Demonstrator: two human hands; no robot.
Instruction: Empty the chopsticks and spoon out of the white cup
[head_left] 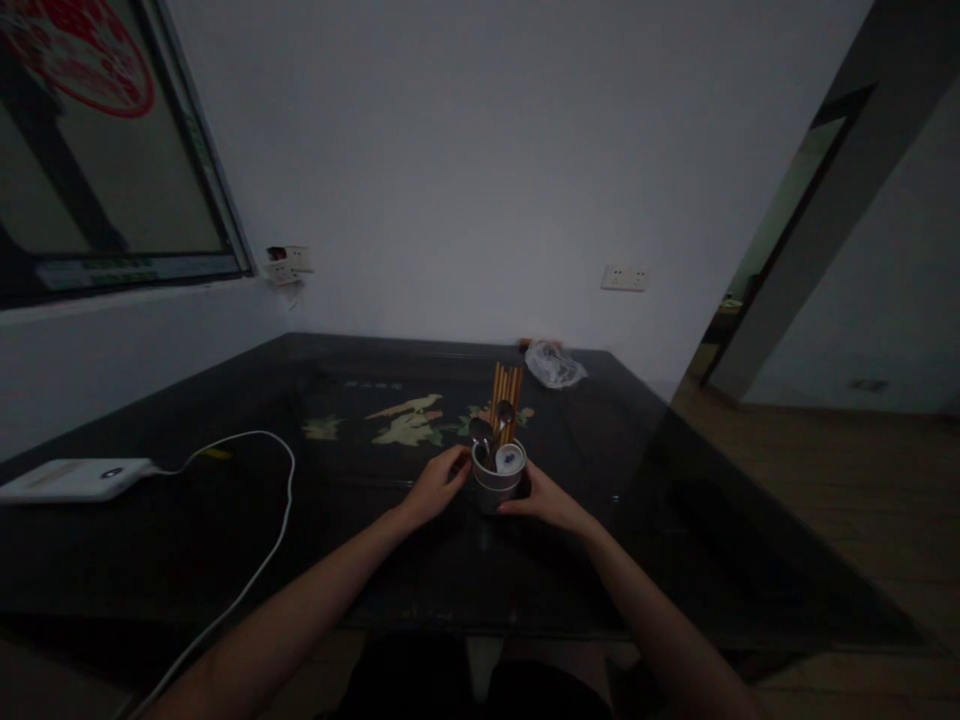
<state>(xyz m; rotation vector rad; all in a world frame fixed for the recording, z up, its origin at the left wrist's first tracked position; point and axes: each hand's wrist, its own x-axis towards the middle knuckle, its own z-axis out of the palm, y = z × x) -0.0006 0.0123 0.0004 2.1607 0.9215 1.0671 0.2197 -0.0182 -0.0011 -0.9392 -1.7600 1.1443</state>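
Note:
A small light-coloured utensil cup (496,488) stands upright on the dark table, between my two hands. Wooden chopsticks (507,385), metal spoons (505,412) and a white piece with a blue mark (510,458), perhaps a ceramic spoon, stick out of it. My right hand (551,497) grips the cup's right side, its thumb across the front and its fingers hidden behind. On the other side, my left hand (439,485) has its fingers curled against the cup's left edge near the rim.
A crumpled clear plastic bag (555,365) lies by the wall at the table's back. On the left, a white power bank (75,480) has a white cable (289,490) running to the front edge. Flowers and a bird decorate the dark tabletop (600,450).

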